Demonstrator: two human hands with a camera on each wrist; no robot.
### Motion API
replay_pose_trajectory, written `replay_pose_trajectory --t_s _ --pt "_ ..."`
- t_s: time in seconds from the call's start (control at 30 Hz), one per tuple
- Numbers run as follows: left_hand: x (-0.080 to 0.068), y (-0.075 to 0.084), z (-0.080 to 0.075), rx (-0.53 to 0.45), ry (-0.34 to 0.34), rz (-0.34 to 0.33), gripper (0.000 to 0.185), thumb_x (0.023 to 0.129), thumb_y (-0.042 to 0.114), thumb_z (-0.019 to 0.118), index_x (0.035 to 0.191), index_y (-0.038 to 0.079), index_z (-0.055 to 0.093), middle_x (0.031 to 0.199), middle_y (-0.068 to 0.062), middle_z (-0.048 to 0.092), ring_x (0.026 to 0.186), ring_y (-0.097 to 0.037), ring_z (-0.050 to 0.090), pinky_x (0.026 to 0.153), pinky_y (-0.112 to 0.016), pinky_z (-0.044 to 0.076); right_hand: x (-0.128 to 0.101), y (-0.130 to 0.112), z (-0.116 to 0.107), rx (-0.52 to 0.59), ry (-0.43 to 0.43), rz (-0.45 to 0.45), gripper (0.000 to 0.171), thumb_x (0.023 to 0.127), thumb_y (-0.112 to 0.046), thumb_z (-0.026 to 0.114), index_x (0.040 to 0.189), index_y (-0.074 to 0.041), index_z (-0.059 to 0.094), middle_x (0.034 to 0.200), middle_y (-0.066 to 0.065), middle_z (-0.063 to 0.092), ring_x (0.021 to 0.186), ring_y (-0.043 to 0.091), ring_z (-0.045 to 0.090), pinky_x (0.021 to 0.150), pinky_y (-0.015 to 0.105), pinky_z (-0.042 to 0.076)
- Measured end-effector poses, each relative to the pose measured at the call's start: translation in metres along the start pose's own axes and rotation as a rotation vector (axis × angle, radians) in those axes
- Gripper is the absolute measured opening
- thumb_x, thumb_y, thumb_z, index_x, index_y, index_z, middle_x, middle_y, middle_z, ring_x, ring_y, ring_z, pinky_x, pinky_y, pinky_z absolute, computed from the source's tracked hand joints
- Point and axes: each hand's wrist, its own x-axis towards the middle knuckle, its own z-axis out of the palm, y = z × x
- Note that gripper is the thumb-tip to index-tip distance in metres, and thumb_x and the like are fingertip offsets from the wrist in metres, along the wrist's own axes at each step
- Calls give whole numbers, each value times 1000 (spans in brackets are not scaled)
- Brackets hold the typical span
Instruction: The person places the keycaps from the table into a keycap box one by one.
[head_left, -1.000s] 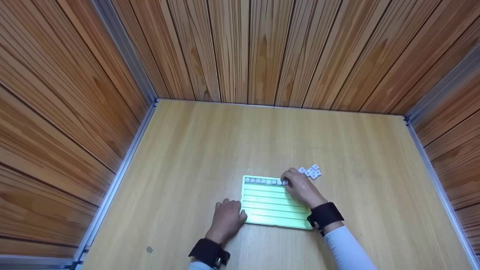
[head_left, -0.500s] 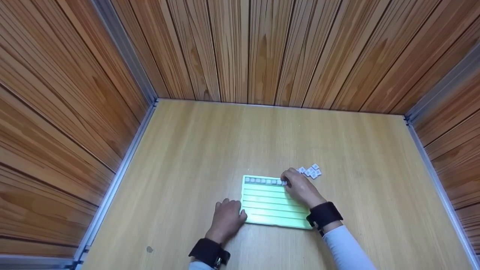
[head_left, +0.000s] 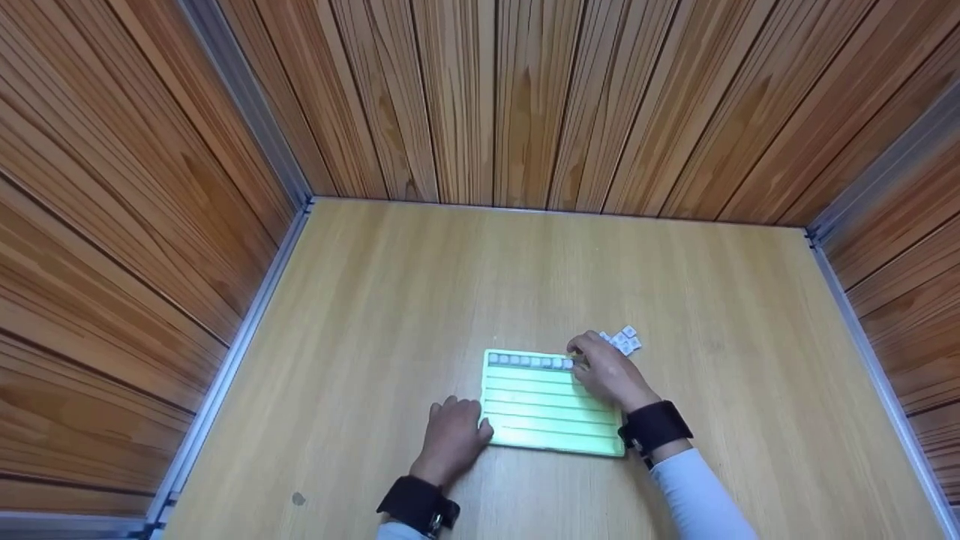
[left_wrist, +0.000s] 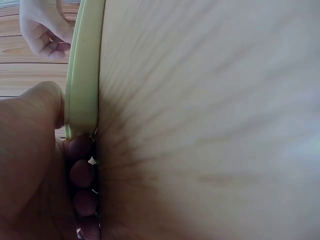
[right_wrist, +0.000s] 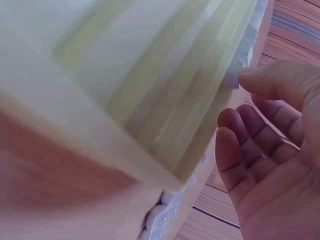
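A pale green ridged tray lies on the table, with a row of small whitish square pieces, which look like keycaps, along its far groove. My left hand grips the tray's near left corner; in the left wrist view the thumb lies against its rim and the fingertips against its end. At the row's right end is my right hand. The right wrist view shows its thumb beside the last piece, the other fingers loosely bent and apart from it, holding nothing.
Several loose pieces of the same kind lie on the table just beyond my right hand, partly hidden by it. Wood-panelled walls enclose the table at the back and both sides.
My right hand has let go of the last piece in the row and shifted slightly right and away from it. My left hand has stayed at the tray's corner.
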Motion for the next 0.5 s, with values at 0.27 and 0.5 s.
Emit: replay_pose_trajectory --t_s 0.27,0.5 --pt "5 2 -3 -11 -62 -40 22 91 32 54 76 16 53 69 2 44 73 -20 35 73 -38 26 1 8 -15 24 -9 88 34 89 -5 71 122 -5 65 115 11 63 106 29 64 88 46 52" --pt "3 1 -2 -5 -53 -29 22 91 32 54 77 15 54 70 2 45 73 -20 35 73 -38 27 1 15 -19 24 22 72 33 89 -5 70 121 -1 65 114 14 63 106 30 66 88 47 53"
